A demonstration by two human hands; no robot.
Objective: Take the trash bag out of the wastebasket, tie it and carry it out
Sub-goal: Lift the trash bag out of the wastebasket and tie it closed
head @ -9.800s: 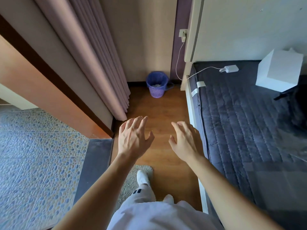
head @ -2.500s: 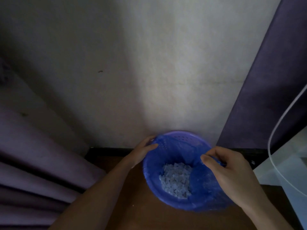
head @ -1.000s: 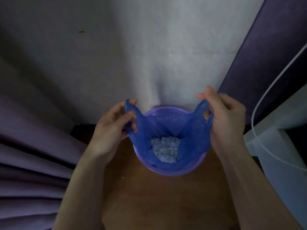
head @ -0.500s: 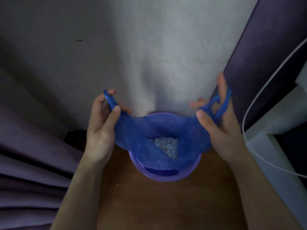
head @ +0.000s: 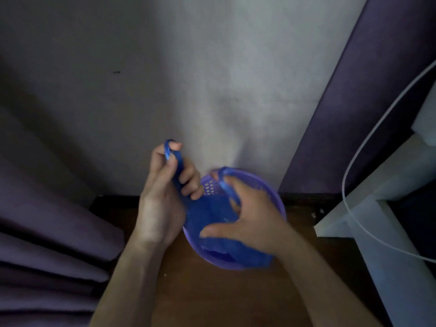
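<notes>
A blue plastic trash bag sits in a purple perforated wastebasket on the wooden floor against the wall. My left hand is closed around the bag's left handle loop, which sticks up above my fingers. Over the basket, my right hand holds the right handle loop, blurred by motion, close beside my left hand. The bag's mouth is drawn together between both hands. The bag's contents are hidden.
A purple curtain hangs in folds at the left. A dark purple panel and a white furniture edge with a white cable stand at the right. The pale wall lies straight ahead, the wooden floor below.
My hands, which held the two handles wide apart, have come together over the basket. The bag's mouth has closed and the trash inside is no longer visible.
</notes>
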